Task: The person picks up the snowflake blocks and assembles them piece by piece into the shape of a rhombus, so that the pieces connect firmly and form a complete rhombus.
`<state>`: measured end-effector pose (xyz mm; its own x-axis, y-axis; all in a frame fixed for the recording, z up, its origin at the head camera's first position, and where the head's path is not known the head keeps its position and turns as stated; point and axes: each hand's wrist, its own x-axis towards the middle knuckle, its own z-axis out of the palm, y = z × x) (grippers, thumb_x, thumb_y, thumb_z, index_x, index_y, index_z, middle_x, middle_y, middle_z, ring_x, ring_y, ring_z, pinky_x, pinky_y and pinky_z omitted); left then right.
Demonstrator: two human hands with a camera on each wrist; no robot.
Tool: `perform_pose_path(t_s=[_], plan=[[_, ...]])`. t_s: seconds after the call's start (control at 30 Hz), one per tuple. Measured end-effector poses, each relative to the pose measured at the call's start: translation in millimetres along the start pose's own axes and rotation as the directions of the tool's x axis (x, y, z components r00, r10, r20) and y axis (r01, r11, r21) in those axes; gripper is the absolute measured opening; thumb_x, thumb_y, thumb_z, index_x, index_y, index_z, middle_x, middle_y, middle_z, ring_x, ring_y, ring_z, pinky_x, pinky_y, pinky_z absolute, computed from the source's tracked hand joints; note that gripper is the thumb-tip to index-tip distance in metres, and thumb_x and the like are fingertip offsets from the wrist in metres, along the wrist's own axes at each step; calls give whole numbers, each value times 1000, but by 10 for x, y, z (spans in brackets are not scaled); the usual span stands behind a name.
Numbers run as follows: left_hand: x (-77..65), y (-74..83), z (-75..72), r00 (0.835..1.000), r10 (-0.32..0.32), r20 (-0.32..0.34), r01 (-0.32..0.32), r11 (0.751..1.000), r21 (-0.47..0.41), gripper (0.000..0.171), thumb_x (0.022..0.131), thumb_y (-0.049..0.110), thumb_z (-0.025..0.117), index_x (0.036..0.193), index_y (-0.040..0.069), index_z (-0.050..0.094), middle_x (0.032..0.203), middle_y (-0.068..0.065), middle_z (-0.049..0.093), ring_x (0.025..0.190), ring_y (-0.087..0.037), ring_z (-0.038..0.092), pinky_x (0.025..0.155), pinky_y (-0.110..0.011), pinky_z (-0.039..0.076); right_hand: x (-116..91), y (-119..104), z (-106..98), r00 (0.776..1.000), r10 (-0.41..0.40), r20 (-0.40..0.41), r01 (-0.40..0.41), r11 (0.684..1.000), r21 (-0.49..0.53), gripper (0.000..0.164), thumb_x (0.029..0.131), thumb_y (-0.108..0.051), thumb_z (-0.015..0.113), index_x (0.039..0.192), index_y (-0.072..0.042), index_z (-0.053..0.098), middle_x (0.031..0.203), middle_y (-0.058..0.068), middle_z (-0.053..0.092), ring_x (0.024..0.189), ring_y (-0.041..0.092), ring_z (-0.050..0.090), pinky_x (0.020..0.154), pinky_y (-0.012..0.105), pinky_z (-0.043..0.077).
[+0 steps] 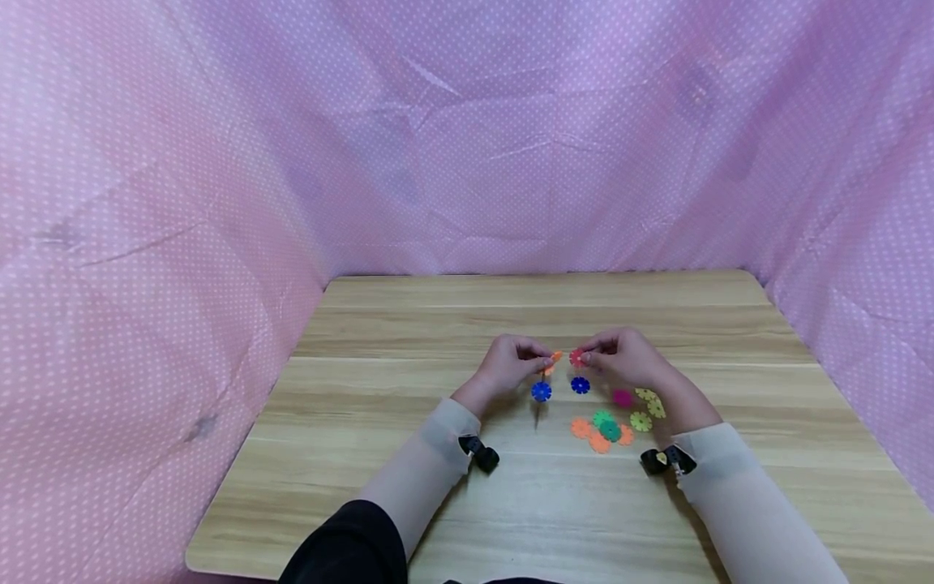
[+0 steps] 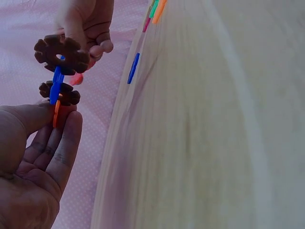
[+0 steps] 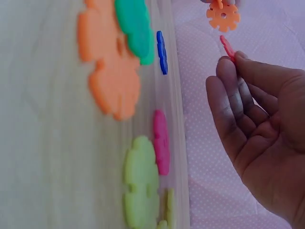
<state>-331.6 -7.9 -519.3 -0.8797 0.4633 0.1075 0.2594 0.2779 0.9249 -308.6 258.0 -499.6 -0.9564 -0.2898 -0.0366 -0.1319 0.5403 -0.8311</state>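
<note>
My left hand [image 1: 508, 365] pinches a small cluster of interlocked, notched plastic flower discs. In the left wrist view an orange disc [image 2: 56, 116] sits between thumb and fingers, with a blue disc [image 2: 56, 87] and a dark brownish disc [image 2: 72, 57] above it. The right hand [image 1: 629, 357] pinches a single red disc [image 3: 227, 46] between thumb and forefinger, its other fingers loosely bent. Both hands are raised over the table, facing each other, and a short gap separates the red disc from an orange disc [image 3: 223, 18] of the cluster.
On the wooden table [image 1: 409, 324] lie a blue disc [image 1: 580, 385], a magenta disc [image 1: 623, 397], overlapping green discs [image 1: 609, 431], orange discs [image 1: 599, 443] and several yellow-green discs [image 1: 640, 421]. Pink dotted cloth [image 1: 467, 162] hangs behind and at the sides.
</note>
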Motion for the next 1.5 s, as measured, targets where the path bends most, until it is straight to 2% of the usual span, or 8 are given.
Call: perform_pose_path(t_s=[0.23, 0.5, 0.77, 0.93, 1.2, 1.33, 1.5], plan=[[7, -39, 5, 1000, 7, -7, -8, 1000, -6, 8, 96, 9, 77, 99, 13, 83, 92, 8, 77, 83, -11, 72, 73, -28, 61, 38, -9, 41, 999, 6, -49, -5, 1000, 12, 19, 102, -21, 72, 111, -6, 79, 93, 9, 77, 80, 24, 72, 69, 34, 60], [14, -36, 48, 1000, -8, 4, 8, 999, -35, 9, 96, 8, 77, 98, 15, 83, 95, 2, 77, 80, -14, 73, 75, -41, 64, 38, -7, 53, 997, 39, -63, -34, 996, 81, 20, 103, -23, 72, 107, -4, 77, 94, 10, 76, 84, 28, 74, 72, 36, 62], [18, -40, 50, 999, -18, 28, 20, 998, -62, 10, 95, 5, 77, 98, 13, 83, 97, -4, 77, 80, -15, 74, 72, -32, 63, 49, -2, 85, 998, 40, -44, -34, 991, 130, 24, 103, -22, 72, 112, -2, 78, 97, 16, 76, 86, 31, 74, 75, 40, 63], [33, -47, 47, 999, -11, 40, 14, 997, -70, 10, 95, 3, 77, 98, 11, 82, 97, -6, 77, 79, -15, 74, 72, -31, 63, 65, -21, 111, 999, 35, -31, -30, 990, 139, 23, 103, -22, 72, 113, -2, 79, 99, 17, 76, 85, 31, 74, 76, 42, 64], [28, -41, 57, 999, -14, 52, 18, 996, -92, 12, 96, -1, 74, 96, 9, 82, 92, 1, 75, 79, -15, 74, 72, -30, 63, 54, -59, 151, 999, 47, 10, -48, 962, 270, 25, 104, -12, 69, 116, 8, 74, 103, 23, 75, 86, 31, 76, 79, 42, 64], [17, -26, 59, 999, -7, 48, 11, 996, -92, 12, 96, 0, 75, 96, 9, 82, 90, 4, 74, 79, -15, 74, 72, -31, 63, 51, -79, 152, 998, 57, 4, -56, 962, 267, 23, 103, -11, 69, 114, 8, 75, 101, 23, 75, 84, 29, 76, 79, 44, 64], [12, -14, 66, 998, -4, 55, 9, 996, -92, 11, 96, 1, 75, 96, 9, 82, 90, 0, 75, 79, -15, 74, 72, -31, 63, 50, -99, 161, 998, 69, 8, -68, 959, 276, 20, 103, -10, 69, 111, 7, 76, 101, 26, 74, 83, 29, 76, 79, 43, 64]])
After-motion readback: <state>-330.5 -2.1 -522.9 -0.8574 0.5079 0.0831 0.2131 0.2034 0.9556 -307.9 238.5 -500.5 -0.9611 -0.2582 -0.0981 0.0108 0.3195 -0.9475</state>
